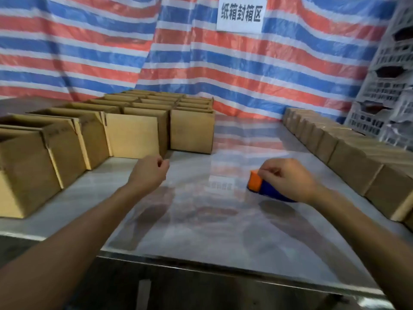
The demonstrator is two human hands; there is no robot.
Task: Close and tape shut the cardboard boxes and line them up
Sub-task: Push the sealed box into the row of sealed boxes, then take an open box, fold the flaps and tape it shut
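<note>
Over the near edge of a glossy, pale marbled tabletop (pixel 201 231), we see two bare forearms extend. The left hand (pixel 149 173) hovers with fingers loosely curled, holding nothing. The right hand (pixel 288 180) curls its fingers round a blue-and-orange plastic tape dispenser (pixel 256 183), held low at the slab. Just beyond the left hand stands an open-topped brown corrugated cardboard box (pixel 134 135), at the front of a block of like boxes running left and back. We judge it light and stiff-walled but easily dented, and likely to slide on the slick surface. It is best taken by both side walls, with the flaps folded in before taping. Right of the right hand runs a row of closed brown cardboard boxes (pixel 348 157). Behind everything hang a red, white and blue striped woven plastic tarpaulin (pixel 178 63), a white paper sign (pixel 241 14) and white perforated plastic crates (pixel 384 90).
</note>
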